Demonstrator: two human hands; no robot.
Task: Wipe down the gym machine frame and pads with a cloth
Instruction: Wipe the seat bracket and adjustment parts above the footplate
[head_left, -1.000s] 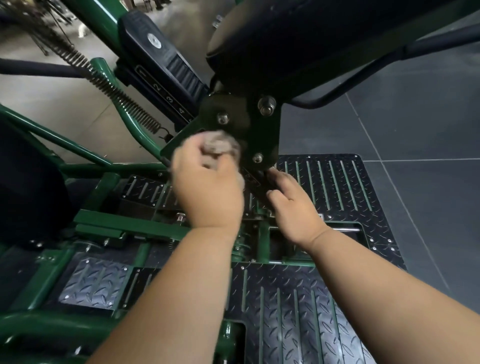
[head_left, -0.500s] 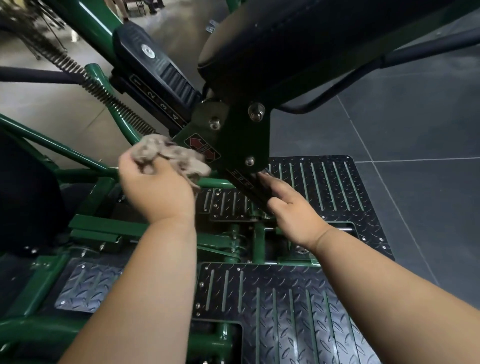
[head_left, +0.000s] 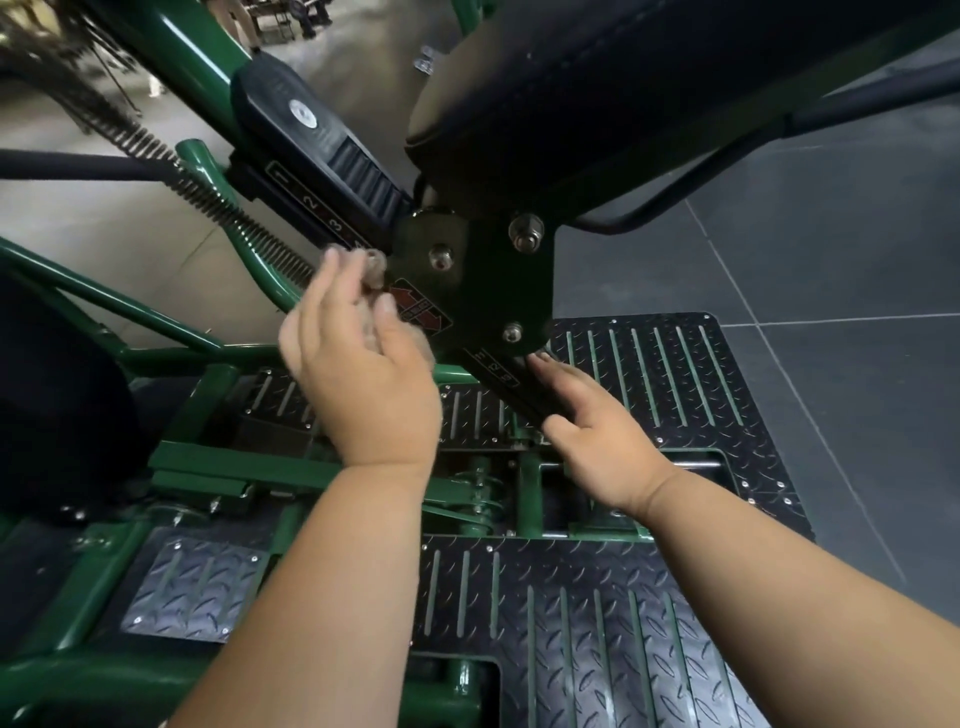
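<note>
Head view: left hand (head_left: 363, 384) presses cloth (head_left: 371, 270) against bracket (head_left: 483, 291); right hand (head_left: 602, 436) grips bar (head_left: 524, 387).

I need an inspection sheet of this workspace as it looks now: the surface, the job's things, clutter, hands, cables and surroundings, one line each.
Surface: black tread plate with green slots, under the machine.
Job's things: grey cloth, mostly hidden in the left hand, at the dark green bracket; black pad above it.
Clutter: nothing seen.
Hands: left hand holds the cloth, blurred; right hand holds a black numbered bar below the bracket.
Cables: none for certain; a coil spring runs along the green frame.
Surroundings: grey tiled floor; other equipment far off, indistinct.
</note>
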